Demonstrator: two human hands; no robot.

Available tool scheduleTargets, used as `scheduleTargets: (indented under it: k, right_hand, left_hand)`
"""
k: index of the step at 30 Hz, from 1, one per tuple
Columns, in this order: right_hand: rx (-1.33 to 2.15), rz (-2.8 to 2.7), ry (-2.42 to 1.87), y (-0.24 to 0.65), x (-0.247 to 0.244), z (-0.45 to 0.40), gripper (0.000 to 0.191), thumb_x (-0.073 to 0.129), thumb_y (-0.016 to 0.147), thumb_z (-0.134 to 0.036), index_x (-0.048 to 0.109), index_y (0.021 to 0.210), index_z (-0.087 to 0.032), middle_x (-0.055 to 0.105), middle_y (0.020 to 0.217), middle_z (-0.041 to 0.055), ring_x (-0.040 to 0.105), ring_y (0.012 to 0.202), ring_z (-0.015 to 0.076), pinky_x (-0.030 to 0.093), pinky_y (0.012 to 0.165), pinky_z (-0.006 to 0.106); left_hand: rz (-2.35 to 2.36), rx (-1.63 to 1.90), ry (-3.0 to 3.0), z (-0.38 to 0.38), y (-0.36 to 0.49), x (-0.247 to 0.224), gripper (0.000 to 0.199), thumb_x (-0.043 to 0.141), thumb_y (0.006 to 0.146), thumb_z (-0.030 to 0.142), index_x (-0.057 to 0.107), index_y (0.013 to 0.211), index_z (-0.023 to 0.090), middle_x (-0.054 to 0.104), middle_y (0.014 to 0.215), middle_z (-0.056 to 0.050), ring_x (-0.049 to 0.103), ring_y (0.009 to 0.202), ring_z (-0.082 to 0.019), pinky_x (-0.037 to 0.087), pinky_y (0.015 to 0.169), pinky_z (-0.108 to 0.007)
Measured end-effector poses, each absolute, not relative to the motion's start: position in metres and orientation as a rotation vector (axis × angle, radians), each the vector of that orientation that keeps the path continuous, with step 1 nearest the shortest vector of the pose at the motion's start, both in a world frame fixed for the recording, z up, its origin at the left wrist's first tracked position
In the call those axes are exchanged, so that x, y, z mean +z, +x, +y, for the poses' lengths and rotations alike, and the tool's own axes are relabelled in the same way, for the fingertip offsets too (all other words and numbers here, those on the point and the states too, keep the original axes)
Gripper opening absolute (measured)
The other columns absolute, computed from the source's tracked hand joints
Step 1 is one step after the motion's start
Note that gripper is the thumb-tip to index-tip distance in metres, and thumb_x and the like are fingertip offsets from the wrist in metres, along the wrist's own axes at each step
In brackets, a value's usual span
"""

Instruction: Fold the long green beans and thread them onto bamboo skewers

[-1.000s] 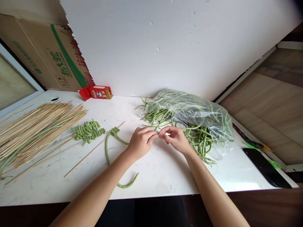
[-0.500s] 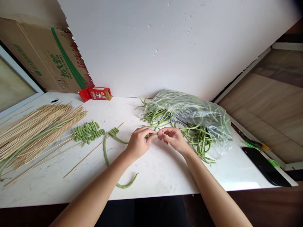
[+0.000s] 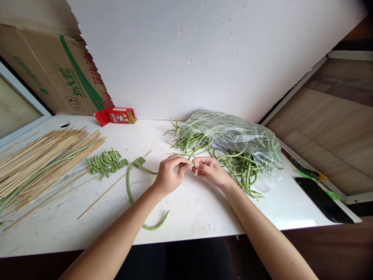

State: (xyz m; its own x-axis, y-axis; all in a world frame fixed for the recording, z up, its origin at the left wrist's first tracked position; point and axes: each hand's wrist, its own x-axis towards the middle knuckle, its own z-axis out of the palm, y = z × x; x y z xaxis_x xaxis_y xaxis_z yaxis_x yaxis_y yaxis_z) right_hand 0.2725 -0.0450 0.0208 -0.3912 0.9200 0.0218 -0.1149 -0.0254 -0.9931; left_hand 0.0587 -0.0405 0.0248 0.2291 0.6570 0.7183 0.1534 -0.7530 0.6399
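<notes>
My left hand point(image 3: 171, 175) pinches a long green bean point(image 3: 147, 169) near its end, and my right hand point(image 3: 210, 170) grips the same stretch, fingertips almost meeting. From the left hand the bean runs left to a wooden skewer point(image 3: 101, 195), where folds of it are threaded near the skewer's far end. Another curved length of bean point(image 3: 157, 226) shows below my left forearm, which hides part of it. Further left lie several skewers loaded with folded beans point(image 3: 106, 163).
A clear plastic bag point(image 3: 230, 126) of long beans lies behind my right hand, with loose beans point(image 3: 246, 169) spilling out. Bare skewers point(image 3: 55, 155) are heaped at left. A red box point(image 3: 121, 115) stands by the white board point(image 3: 180, 70). A black phone point(image 3: 323, 199) and scissors point(image 3: 304, 167) lie at right.
The view has shifted slightly. Both hands stay close together on the bean, with only a small change in the fingers. The threaded folds look the same.
</notes>
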Motion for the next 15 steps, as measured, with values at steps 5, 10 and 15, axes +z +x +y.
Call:
scheduleTargets:
  k: [5,10,15]
  right_hand:
    - [1.605,-1.362,-0.903,0.270,0.021,-0.045,0.035,0.083,0.087,-0.054,0.076,0.088,-0.020,0.069,0.070,0.0013,0.049,0.056,0.0112,0.034,0.052,0.024]
    - [1.475,-1.399,-0.942,0.268,0.031,-0.048,0.035,0.083,0.087,-0.054,0.077,0.084,-0.020,0.070,0.071,0.0029,0.052,0.059,0.0134,0.042,0.054,0.027]
    - [1.411,-1.440,-0.919,0.269,0.037,-0.050,0.031,0.080,0.091,-0.051,0.079,0.087,-0.020,0.072,0.072,0.0035,0.057,0.063,0.0147,0.045,0.058,0.028]
  left_hand:
    - [0.743,1.535,2.072,-0.042,0.058,0.028,0.008,0.070,0.096,0.015,0.074,0.092,0.020,0.076,0.087,-0.005,0.071,0.082,-0.019,0.056,0.076,-0.031]
    - [0.797,1.517,2.056,-0.041,0.058,0.026,0.005,0.069,0.098,0.021,0.073,0.097,0.020,0.076,0.091,-0.007,0.071,0.084,-0.018,0.059,0.076,-0.029]
    - [0.832,1.502,2.110,-0.041,0.058,0.024,0.005,0.069,0.099,0.023,0.073,0.100,0.020,0.076,0.092,-0.007,0.069,0.080,-0.017,0.056,0.071,-0.028]
